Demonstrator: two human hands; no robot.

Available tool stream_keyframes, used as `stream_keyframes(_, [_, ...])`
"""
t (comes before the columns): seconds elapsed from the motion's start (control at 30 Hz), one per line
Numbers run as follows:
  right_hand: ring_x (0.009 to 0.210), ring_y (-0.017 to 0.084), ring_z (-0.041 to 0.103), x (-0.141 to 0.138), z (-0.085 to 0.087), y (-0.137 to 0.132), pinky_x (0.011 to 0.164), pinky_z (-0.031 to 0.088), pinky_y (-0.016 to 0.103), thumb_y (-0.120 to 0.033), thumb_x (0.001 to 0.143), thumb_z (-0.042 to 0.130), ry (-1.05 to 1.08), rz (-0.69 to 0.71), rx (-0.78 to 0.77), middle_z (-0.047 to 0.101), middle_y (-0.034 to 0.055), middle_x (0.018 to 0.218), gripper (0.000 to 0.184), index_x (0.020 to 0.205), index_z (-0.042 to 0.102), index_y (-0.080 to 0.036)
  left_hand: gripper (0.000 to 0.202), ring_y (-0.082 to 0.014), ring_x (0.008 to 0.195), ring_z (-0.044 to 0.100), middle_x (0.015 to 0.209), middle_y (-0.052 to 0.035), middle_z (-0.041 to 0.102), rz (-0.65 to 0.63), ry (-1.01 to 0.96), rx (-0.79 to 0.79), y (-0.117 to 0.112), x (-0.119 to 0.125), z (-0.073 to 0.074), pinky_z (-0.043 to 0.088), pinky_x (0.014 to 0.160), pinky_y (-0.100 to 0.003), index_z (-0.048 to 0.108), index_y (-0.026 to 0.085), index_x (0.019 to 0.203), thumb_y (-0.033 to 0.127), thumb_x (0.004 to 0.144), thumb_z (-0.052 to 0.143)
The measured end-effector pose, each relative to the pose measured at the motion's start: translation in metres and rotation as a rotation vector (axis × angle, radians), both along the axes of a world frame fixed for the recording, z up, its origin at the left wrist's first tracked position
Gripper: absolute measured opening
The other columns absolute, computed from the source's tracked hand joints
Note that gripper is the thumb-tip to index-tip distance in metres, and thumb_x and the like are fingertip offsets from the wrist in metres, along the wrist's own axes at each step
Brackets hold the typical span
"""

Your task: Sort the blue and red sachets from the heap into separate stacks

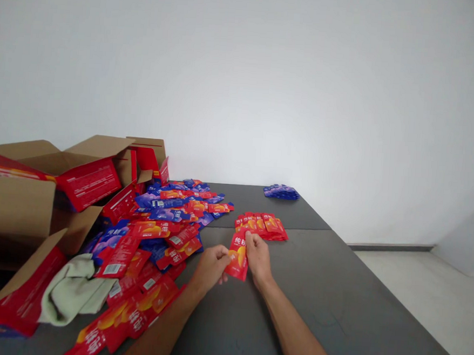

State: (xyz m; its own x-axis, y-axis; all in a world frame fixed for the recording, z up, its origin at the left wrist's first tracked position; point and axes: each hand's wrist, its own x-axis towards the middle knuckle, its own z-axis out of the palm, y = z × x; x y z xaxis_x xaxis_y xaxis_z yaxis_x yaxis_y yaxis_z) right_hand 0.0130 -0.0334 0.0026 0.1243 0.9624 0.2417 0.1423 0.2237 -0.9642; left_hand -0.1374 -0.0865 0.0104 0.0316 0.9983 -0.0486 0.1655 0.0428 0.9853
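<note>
"So, in the head view, held where?"

"Low, just below centre, above the dark tabletop (314, 291): one red packet (238, 259) printed with orange fruit, front showing, slightly tilted. Left hand (210, 265) curled at the nine o'clock edge, apparently pinching between thumb and fingers. Right hand (259, 257) gripping along the opposite edge, near two o'clock, thumb on the front. Neither palm visible."

"And round about, taking that packet as the clock's centre?"

"At one o'clock, just beyond, an overlapping row of red packets (263, 225). Farther out on much the same line, a blue stack (280, 192). Between nine and ten, a loose heap (152, 229) of mixed red and blue packets, then open cartons (88, 180), red and brown. Between eight and nine, a pale cloth (77, 290), touching the heap."

"Best handled how?"

"Lightly, probably, and by the edges only, to spare the middle from creases. Better with both pinches even, to prevent twisting. Keep the front in sight, lettering towards twelve. Mind the row ahead, too: impossible to tell whether touching the packet's top edge, so best not to nudge."
</note>
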Motion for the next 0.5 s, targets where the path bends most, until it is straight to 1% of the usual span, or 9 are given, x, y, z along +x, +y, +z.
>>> stream_keyframes(0.03, [0.063,0.014,0.049,0.002,-0.001,0.002,0.058,0.039,0.023,-0.065,0.087,0.047,0.035,-0.014,-0.009,0.059,-0.0017,0.07,0.047,0.076,0.055,-0.02,0.023,-0.0111,0.036,0.051,0.047,0.0029,0.057,0.012,-0.021,0.011,0.004,0.002,-0.002,0.033,0.036,-0.019,0.057,0.017,0.075,0.04,0.081,0.055])
stream_keyframes(0.1, [0.065,0.015,0.054,0.006,-0.001,0.004,0.061,0.042,0.024,-0.064,0.086,0.05,0.081,-0.034,-0.032,0.063,-0.0007,0.075,0.045,0.087,0.058,-0.02,0.025,-0.0119,0.039,0.055,0.05,0.0014,0.061,0.076,-0.057,0.046,0.016,0.005,-0.004,0.037,0.037,-0.019,0.058,0.016,0.078,0.041,0.081,0.056])
stream_keyframes(0.17, [0.063,0.015,0.055,0.009,0.0,0.005,0.062,0.045,0.025,-0.061,0.085,0.052,0.071,-0.032,-0.032,0.064,-0.0012,0.073,0.042,0.095,0.058,-0.02,0.027,-0.0124,0.041,0.057,0.053,0.0005,0.062,0.158,-0.08,0.08,0.031,0.008,-0.004,0.039,0.038,-0.02,0.059,0.015,0.081,0.042,0.08,0.058])
stream_keyframes(0.23, [0.064,0.016,0.058,0.012,0.0,0.007,0.064,0.047,0.027,-0.053,0.085,0.055,0.025,-0.012,0.014,0.065,-0.0012,0.073,0.038,0.102,0.058,-0.02,0.029,-0.0124,0.04,0.057,0.053,0.0004,0.062,0.204,-0.084,0.101,0.048,0.013,-0.004,0.038,0.038,-0.02,0.061,0.014,0.082,0.043,0.079,0.061])
stream_keyframes(0.27, [0.067,0.016,0.06,0.013,0.0,0.009,0.068,0.049,0.028,-0.049,0.085,0.056,-0.001,-0.004,0.048,0.067,0.0,0.077,0.036,0.105,0.057,-0.019,0.029,-0.0125,0.041,0.058,0.054,-0.0003,0.063,0.22,-0.086,0.111,0.056,0.017,-0.004,0.039,0.038,-0.02,0.061,0.014,0.082,0.043,0.079,0.061])
stream_keyframes(0.33, [0.077,0.018,0.064,0.017,-0.004,0.014,0.076,0.051,0.03,-0.042,0.085,0.055,-0.062,-0.022,0.112,0.07,0.0038,0.089,0.036,0.112,0.058,-0.018,0.029,-0.0127,0.042,0.058,0.057,-0.0013,0.065,0.226,-0.077,0.117,0.072,0.028,-0.004,0.04,0.039,-0.02,0.062,0.013,0.084,0.041,0.08,0.061])
stream_keyframes(0.4, [0.088,0.02,0.066,0.025,-0.009,0.022,0.086,0.051,0.034,-0.038,0.086,0.053,-0.146,-0.098,0.149,0.071,0.0082,0.102,0.038,0.117,0.059,-0.017,0.028,-0.0128,0.045,0.06,0.063,-0.0028,0.067,0.204,-0.092,0.12,0.085,0.042,-0.006,0.042,0.041,-0.021,0.063,0.012,0.086,0.039,0.082,0.059])
stream_keyframes(0.5, [0.104,0.025,0.063,0.04,-0.016,0.034,0.096,0.048,0.041,-0.036,0.088,0.047,-0.309,-0.224,0.153,0.068,0.0139,0.115,0.042,0.12,0.062,-0.014,0.025,-0.013,0.054,0.062,0.071,-0.004,0.069,0.09,-0.068,0.113,0.099,0.066,-0.007,0.047,0.049,-0.023,0.066,0.013,0.095,0.033,0.082,0.06])
